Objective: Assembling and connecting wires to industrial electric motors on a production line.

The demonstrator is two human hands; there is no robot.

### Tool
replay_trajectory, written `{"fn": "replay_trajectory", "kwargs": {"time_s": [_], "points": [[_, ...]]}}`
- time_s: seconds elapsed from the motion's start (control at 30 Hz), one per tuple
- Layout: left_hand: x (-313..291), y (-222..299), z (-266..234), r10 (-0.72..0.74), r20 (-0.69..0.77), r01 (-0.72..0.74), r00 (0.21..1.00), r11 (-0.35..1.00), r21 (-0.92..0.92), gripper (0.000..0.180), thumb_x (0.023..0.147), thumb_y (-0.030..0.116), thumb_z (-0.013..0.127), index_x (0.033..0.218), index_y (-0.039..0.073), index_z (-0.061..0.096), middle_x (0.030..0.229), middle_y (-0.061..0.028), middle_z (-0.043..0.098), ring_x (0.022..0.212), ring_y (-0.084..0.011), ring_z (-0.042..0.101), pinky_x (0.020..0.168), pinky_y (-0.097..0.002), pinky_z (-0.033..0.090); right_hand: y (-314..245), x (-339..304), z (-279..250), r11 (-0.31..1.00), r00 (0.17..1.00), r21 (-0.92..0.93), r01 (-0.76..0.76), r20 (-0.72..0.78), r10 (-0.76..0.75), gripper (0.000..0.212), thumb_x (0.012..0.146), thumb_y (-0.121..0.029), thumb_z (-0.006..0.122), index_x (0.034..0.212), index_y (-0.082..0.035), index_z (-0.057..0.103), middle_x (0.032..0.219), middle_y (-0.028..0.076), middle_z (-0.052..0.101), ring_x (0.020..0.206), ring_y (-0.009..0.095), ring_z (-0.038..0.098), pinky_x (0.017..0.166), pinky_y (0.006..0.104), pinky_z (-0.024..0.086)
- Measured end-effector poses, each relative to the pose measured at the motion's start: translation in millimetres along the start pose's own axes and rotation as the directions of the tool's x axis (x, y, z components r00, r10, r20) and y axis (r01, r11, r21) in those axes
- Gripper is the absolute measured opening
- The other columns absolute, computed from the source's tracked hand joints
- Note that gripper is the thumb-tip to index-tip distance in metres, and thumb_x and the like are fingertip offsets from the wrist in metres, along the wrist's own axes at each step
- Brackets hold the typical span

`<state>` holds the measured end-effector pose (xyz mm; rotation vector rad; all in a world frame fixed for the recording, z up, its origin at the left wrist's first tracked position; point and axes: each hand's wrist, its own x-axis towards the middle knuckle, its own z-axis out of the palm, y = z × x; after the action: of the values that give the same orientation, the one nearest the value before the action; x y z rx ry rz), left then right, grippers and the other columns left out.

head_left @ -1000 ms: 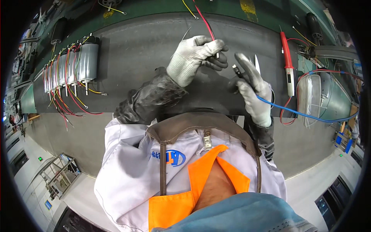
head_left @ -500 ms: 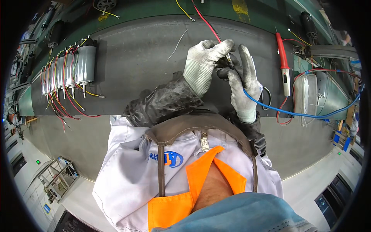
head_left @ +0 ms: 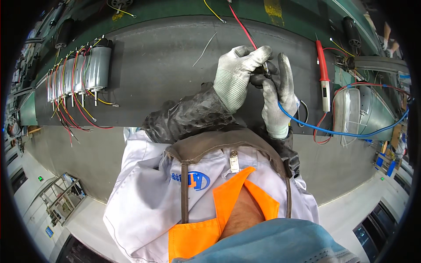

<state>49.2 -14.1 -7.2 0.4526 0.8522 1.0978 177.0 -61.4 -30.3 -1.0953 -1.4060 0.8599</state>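
Observation:
My left hand (head_left: 239, 78), in a white knitted glove, is closed in a pinch on a pair of red and black wires (head_left: 240, 24) that run down from the far side. Facing it, my right hand (head_left: 280, 103) wears a white glove with dark grey fingers. Its index finger points up while other fingers curl in around the end of a blue cable (head_left: 342, 130), which loops away to the right. A small metal end (head_left: 266, 68) shows between the two hands. The fingers hide how it meets the cable.
Several silver cylindrical motors (head_left: 100, 65) with coloured leads stand in a row at left. A loose grey wire (head_left: 205, 49) lies mid-bench. At right are a red-handled tool (head_left: 322, 65) and a clear-sided container (head_left: 349, 109). The dark bench mat (head_left: 153, 57) spans between.
Both hands stay together at the wires, shifted slightly to the right. The right fingers have closed nearer the metal end, so less of it shows.

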Motion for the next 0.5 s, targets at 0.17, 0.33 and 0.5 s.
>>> {"fn": "replay_trajectory", "kwargs": {"time_s": [0.17,0.33,0.5], "points": [[4,-14,0,0.046,-0.015,-0.047,0.999,0.996,-0.078,0.033,0.092,0.025,0.074,0.103,-0.004,0.065,0.083,-0.0087,0.069,0.069,-0.0136,0.065,0.061,-0.0261,0.052,-12,9,4,0.945,1.0,-0.327,0.004,-0.005,-0.006,0.059,0.092,-0.002,0.061,0.148,0.004,0.041,0.125,0.018,0.064,0.101,0.019,0.068,0.088,0.0291,0.054],[15,-27,-9,0.101,0.054,-0.09,0.993,0.98,-0.175,0.03,0.097,0.026,0.064,0.107,-0.003,0.065,0.092,-0.0095,0.069,0.08,-0.0161,0.066,0.07,-0.0307,0.054,6,21,2,0.966,0.999,-0.257,0.014,0.04,-0.004,0.061,0.089,-0.007,0.066,0.146,-0.001,0.046,0.12,0.018,0.066,0.093,0.026,0.069,0.081,0.0328,0.055],[31,-21,-56,0.058,0.161,-0.03,0.985,0.985,-0.17,0.032,0.101,0.027,0.057,0.111,-0.002,0.064,0.103,-0.0121,0.068,0.09,-0.0193,0.066,0.077,-0.0339,0.054,7,48,-80,0.553,0.926,-0.744,0.375,0.332,-0.181,0.061,0.087,-0.008,0.069,0.144,-0.003,0.048,0.122,0.019,0.064,0.097,0.032,0.066,0.085,0.0389,0.053]]}}
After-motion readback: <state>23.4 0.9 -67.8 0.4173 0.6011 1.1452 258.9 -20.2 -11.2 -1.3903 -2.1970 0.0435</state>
